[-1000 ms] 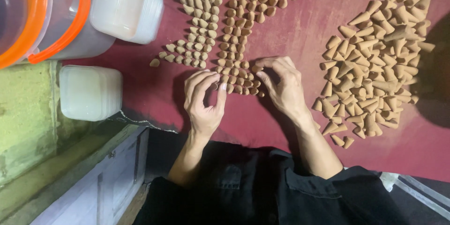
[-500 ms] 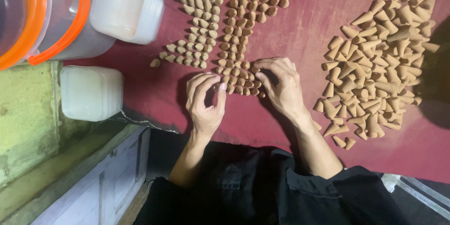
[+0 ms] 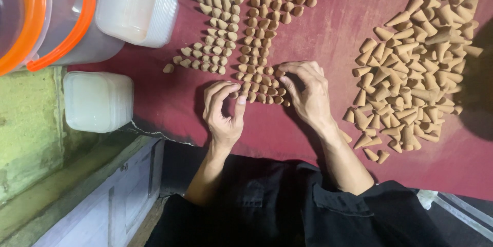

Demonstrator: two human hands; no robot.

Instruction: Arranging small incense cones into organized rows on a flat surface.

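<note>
Resting at the near end of the standing incense cone rows (image 3: 259,46), the left hand (image 3: 223,111) curls loosely, the right hand (image 3: 308,93) spreads; neither visibly grips, loose cone heap (image 3: 416,67) right.

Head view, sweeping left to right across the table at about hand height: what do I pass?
White plastic tub → left hand → standing rows of tan cones → right hand → loose heap of tan cones, all on the dark red tabletop.
</note>
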